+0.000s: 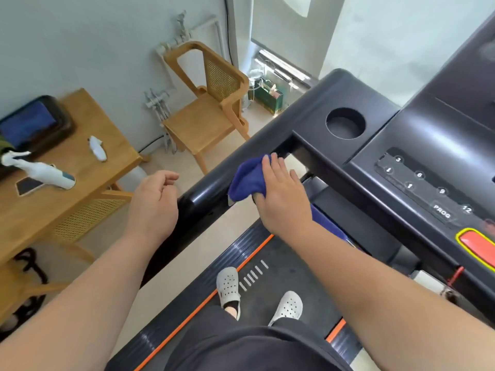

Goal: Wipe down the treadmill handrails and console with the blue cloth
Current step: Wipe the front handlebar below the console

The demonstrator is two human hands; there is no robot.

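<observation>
Blue cloth [247, 180], bunched and creased, drapes the treadmill's black left handrail [206, 195] near the console [428, 135], gripped by the right hand [284, 199]; the left hand [154, 202] hovers loosely curled, empty.

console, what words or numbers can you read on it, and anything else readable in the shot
"3": keypad on the console
"6": same keypad
"9": same keypad
"12": same keypad
"PROG": same keypad, beside the 12
Two marks left of the numbers: too blurred to read
Red button: no text shows
Green bag: print too blurred
</observation>
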